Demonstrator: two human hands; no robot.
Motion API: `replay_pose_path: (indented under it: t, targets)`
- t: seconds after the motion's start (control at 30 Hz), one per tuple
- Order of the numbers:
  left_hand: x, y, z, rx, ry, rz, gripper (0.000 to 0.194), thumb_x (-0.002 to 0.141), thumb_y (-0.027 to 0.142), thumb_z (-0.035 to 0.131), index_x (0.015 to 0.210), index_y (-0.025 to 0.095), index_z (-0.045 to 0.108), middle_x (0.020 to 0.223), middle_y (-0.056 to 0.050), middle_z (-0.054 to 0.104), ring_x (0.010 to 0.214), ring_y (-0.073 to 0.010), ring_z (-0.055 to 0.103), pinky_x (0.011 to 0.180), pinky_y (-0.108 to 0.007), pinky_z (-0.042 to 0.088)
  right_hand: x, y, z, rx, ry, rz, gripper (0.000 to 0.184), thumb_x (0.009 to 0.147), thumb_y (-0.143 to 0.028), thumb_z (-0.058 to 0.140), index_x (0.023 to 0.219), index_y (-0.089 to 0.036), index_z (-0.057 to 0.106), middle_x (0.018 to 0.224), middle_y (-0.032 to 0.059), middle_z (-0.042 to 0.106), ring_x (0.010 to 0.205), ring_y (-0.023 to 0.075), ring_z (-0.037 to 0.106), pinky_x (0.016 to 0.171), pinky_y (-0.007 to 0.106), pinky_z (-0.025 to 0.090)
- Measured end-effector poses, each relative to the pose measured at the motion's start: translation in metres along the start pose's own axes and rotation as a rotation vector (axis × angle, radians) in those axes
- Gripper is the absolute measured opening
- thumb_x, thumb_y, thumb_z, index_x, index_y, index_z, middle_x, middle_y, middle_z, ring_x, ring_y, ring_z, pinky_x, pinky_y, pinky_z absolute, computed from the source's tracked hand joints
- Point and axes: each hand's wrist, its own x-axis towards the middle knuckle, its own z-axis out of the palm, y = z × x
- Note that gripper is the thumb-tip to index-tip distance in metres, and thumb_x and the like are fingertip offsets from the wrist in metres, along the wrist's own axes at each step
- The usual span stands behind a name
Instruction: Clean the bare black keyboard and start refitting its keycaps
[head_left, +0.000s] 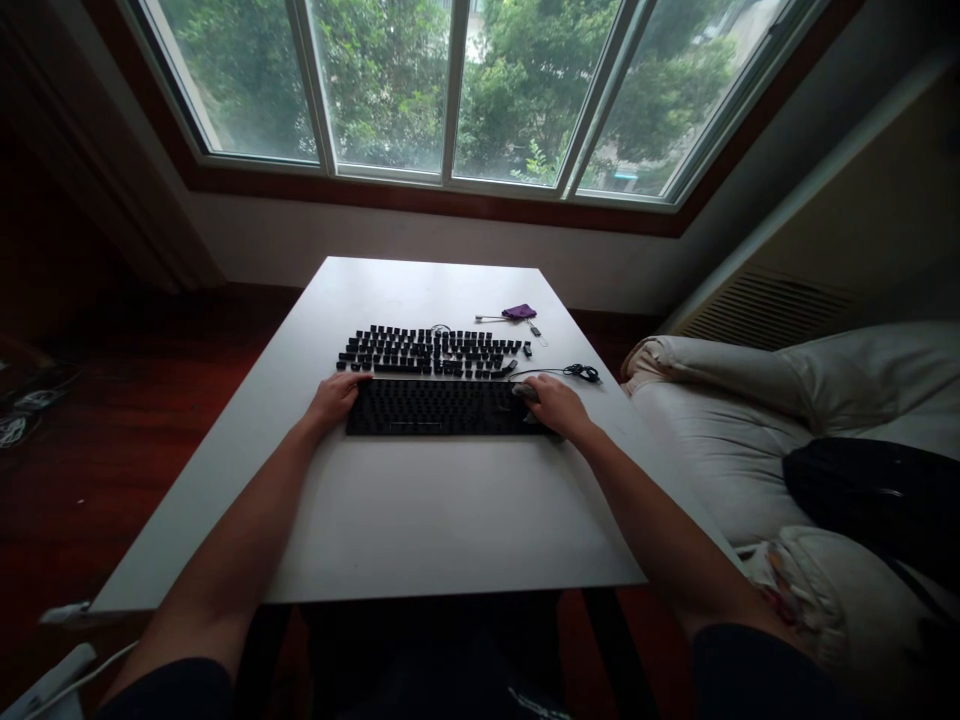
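Note:
A black keyboard with its keycaps off lies flat on the white table. My left hand grips its upper left corner, thumb and fingers around the edge. Over the keyboard's right end, my right hand is closed on a small greyish wad that looks like cloth; its exact kind is hard to make out. The wad touches the key area. Just behind the keyboard stand several rows of loose black keycaps, set out roughly in keyboard order.
A coiled black cable lies right of the keyboard. Farther back are a purple pouch, thin sticks and a small tag-like item. A pale sofa with a dark bag stands to the right, a window beyond.

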Motion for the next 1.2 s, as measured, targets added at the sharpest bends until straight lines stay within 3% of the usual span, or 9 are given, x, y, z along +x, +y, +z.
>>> replay_pose_path:
  t: [0.1,0.33,0.5,0.63,0.8,1.07,1.2]
  targets:
    - [0.000,0.001,0.000,-0.012,0.000,0.006,0.049,0.090,0.020,0.043,0.131,0.029,0.069,0.132,-0.001,0.069,0.124,-0.0237,0.060,0.112,-0.041,0.044,-0.007,0.008,0.004,0.016,-0.089,-0.048,0.025,0.087,-0.024,0.063,0.112,-0.021,0.067,0.109,0.0091,0.070,0.096,0.0236,0.064,0.078,0.030,0.046]
    - [-0.001,0.003,-0.002,-0.029,0.004,0.005,0.051,0.088,0.018,0.042,0.128,0.030,0.071,0.130,0.001,0.070,0.123,-0.0230,0.060,0.112,-0.041,0.045,-0.022,0.014,-0.014,0.315,-0.332,-0.168,0.014,0.088,-0.028,0.064,0.099,-0.024,0.070,0.088,0.0012,0.072,0.082,0.0191,0.066,0.074,0.028,0.048]
    - [0.000,0.002,-0.004,-0.056,-0.003,0.006,0.052,0.087,0.017,0.040,0.128,0.029,0.071,0.130,0.000,0.070,0.123,-0.0229,0.060,0.111,-0.041,0.045,-0.024,-0.001,-0.004,0.208,-0.106,-0.088,0.015,0.085,-0.023,0.067,0.100,-0.024,0.070,0.098,0.0034,0.073,0.090,0.0210,0.067,0.076,0.028,0.047]
    - [0.000,0.002,-0.003,-0.069,-0.016,-0.010,0.048,0.089,0.022,0.039,0.124,0.027,0.073,0.127,-0.001,0.071,0.123,-0.0231,0.059,0.112,-0.041,0.043,-0.028,-0.032,0.012,0.199,0.011,-0.150,0.022,0.088,-0.020,0.065,0.110,-0.025,0.068,0.108,0.0048,0.070,0.095,0.0205,0.066,0.080,0.028,0.047]
    - [-0.002,0.011,-0.003,-0.011,-0.014,0.003,0.040,0.095,0.041,0.047,0.123,0.027,0.071,0.128,-0.005,0.070,0.126,-0.0277,0.056,0.111,-0.046,0.041,-0.025,-0.051,0.023,0.148,-0.021,-0.314,0.025,0.090,-0.017,0.064,0.113,-0.026,0.069,0.108,0.0050,0.067,0.101,0.0205,0.064,0.084,0.028,0.047]
    - [-0.002,0.016,-0.005,0.046,-0.057,0.024,0.039,0.097,0.047,0.049,0.127,0.030,0.068,0.133,-0.005,0.067,0.131,-0.0296,0.051,0.111,-0.048,0.038,-0.013,0.011,0.002,-0.001,-0.102,-0.060,0.022,0.087,-0.019,0.065,0.107,-0.026,0.069,0.101,0.0056,0.069,0.093,0.0225,0.065,0.075,0.029,0.047]
    - [-0.002,0.017,-0.002,0.046,-0.060,0.033,0.040,0.098,0.047,0.047,0.129,0.031,0.067,0.135,-0.004,0.065,0.130,-0.0289,0.052,0.112,-0.047,0.038,-0.010,0.001,0.002,-0.033,-0.074,0.046,0.015,0.085,-0.021,0.065,0.100,-0.024,0.067,0.099,0.0068,0.071,0.089,0.0239,0.065,0.071,0.031,0.045]
